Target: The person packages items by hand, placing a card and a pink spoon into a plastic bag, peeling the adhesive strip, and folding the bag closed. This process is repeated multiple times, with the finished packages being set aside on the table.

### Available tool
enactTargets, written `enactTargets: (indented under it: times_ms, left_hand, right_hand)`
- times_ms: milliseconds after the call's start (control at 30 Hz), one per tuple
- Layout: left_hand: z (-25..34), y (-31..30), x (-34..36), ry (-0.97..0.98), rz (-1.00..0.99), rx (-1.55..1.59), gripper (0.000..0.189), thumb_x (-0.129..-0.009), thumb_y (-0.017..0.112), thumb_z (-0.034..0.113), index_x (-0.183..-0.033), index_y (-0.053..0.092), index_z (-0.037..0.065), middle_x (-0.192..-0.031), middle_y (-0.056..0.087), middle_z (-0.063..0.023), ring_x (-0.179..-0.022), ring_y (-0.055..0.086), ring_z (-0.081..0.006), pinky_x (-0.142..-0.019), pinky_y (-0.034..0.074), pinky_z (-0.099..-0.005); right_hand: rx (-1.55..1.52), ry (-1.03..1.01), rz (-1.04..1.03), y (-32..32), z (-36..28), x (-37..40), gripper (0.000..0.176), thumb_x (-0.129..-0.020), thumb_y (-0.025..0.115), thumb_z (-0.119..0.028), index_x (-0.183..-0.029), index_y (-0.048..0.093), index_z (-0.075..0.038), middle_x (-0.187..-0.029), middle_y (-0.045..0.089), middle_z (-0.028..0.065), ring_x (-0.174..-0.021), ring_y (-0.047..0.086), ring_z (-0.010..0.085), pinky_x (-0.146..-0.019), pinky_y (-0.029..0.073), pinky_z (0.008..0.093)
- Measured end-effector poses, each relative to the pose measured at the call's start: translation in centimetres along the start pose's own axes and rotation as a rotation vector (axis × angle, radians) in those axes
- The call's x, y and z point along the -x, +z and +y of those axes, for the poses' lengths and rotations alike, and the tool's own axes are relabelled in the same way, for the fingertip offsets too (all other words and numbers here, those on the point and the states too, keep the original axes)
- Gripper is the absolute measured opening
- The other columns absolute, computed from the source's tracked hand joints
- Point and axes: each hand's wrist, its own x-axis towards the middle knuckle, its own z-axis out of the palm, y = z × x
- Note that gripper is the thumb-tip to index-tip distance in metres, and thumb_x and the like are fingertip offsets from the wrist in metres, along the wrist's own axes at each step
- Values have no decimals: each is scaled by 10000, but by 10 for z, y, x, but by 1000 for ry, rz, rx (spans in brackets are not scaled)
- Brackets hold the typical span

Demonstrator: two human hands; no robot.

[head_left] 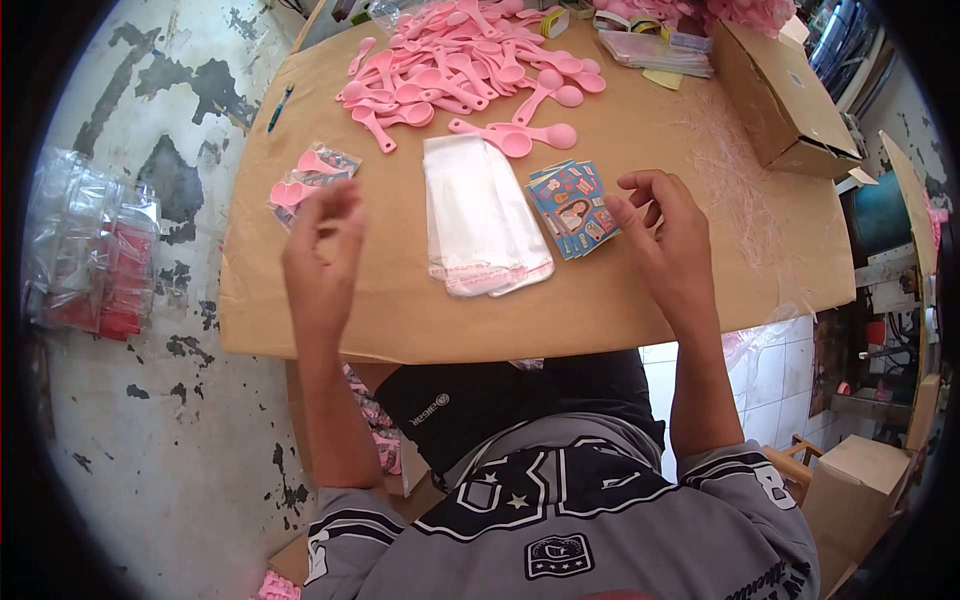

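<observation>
- The right hand [665, 240] is held palm down with bent, loosely spread fingers. Nothing is clasped in it. Its thumb tip is at the right edge of the printed cards [575, 208] (contact cannot be told).
- The left hand [325, 250] is raised over the table with the fingers half curled. A clear gap shows between thumb and fingers, and the hand is empty. Just beyond it lies a packed bag [310, 178] of pink spoons.
- The printed cards are a small blue stack, slightly fanned, lying flat between the right hand and the clear bags [480, 215]. They carry coloured figures, but the lettering is too small to read.
- The clear bags are a stack of empty sleeves lying between the two hands, just beside the cards.
- The loose spoons [460, 70] form a pink pile at the far side, and two of them lie at the top edge of the clear bags.
- The table [620, 310] is covered in brown cardboard. A pen [280, 108] lies near its left edge and a cardboard box [785, 100] stands at the far right.
- Writing appears as a small white logo on the dark cloth [430, 408] in the lap (not legible). The grey shirt [560, 520] bears large block numerals, with an "8" on the right sleeve.
- The bundled bags [95, 250] on the floor at left have red contents.
</observation>
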Motion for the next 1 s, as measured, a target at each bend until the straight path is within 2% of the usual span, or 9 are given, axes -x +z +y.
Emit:
enactTargets:
  times_ms: [100, 200, 300, 400, 500, 600, 700, 900, 1000]
  left_hand:
    - [9, 34, 5, -183, -184, -122, 273, -968, 744, 208, -1124, 691, -10, -1000, 667, -63, -858, 586, -144, -766, 487, -319]
    - [2, 61, 3, -137, -183, -311, 282, -955, 771, 246, -990, 677, -18, -926, 634, -71, -791, 539, -144, -692, 473, -322]
    - [-7, 68, -1, -85, -176, -222, 293, -952, 775, 243, -912, 651, -19, -857, 629, -42, -771, 539, -116, -667, 463, -300]
    - [0, 64, -3, -348, -176, 8, 273, -952, 772, 236, -923, 676, -18, -801, 620, -1, -722, 518, -81, -646, 446, -279]
    - [-17, 59, -4, -331, -135, 76, 243, -978, 746, 228, -971, 722, -13, -800, 629, 22, -690, 497, -57, -630, 428, -255]
    - [-19, 50, -4, -430, -161, 174, 250, -1018, 701, 223, -1066, 759, -15, -847, 647, 24, -718, 504, -52, -643, 421, -239]
    - [-23, 53, 3, -211, 49, 85, 247, -1023, 677, 189, -1094, 773, -27, -849, 701, -56, -684, 532, -99, -660, 456, -262]
    - [-5, 43, 18, -256, 172, 256, 252, -1044, 663, 195, -1136, 758, -19, -951, 736, -69, -767, 613, -112, -721, 484, -250]
    - [-5, 41, 24, -351, 174, 799, 239, -1050, 646, 155, -1212, 681, -17, -1058, 751, -122, -944, 707, -167, -847, 568, -292]
  right_hand:
    - [75, -11, -19, 10, 11, 1, 367, -924, 794, -337, -1030, 671, -8, -879, 636, 99, -744, 582, 191, -645, 483, 349]
    - [0, 166, -154, 11, 8, 0, 372, -907, 813, -334, -989, 653, -9, -816, 632, 78, -721, 578, 189, -652, 487, 353]
    - [-124, 152, -125, 13, 21, -1, 350, -907, 818, -311, -965, 647, -12, -766, 626, 58, -706, 575, 173, -651, 482, 347]
    - [-207, 206, -99, 12, 25, -3, 311, -932, 794, -276, -949, 655, 1, -787, 650, 64, -718, 579, 162, -653, 477, 340]
    - [-203, 210, -85, 9, 24, -4, 259, -982, 737, -232, -978, 682, 22, -816, 666, 71, -708, 574, 159, -654, 475, 331]
    - [-107, -21, 124, 16, 35, -3, 228, -1021, 681, -193, -1039, 703, 33, -854, 684, 75, -712, 583, 142, -648, 473, 323]
    - [-202, -52, 288, 14, 27, -5, 215, -1042, 654, -174, -1077, 709, 31, -885, 690, 75, -747, 598, 112, -660, 473, 298]
    - [-388, -42, 158, 9, -9, 7, 195, -1042, 657, -134, -1148, 693, 26, -904, 696, 27, -765, 588, 63, -670, 468, 226]
    - [-579, 33, -17, 12, -19, 13, 204, -1036, 669, -130, -1167, 686, 25, -887, 680, -1, -738, 570, 45, -647, 460, 213]
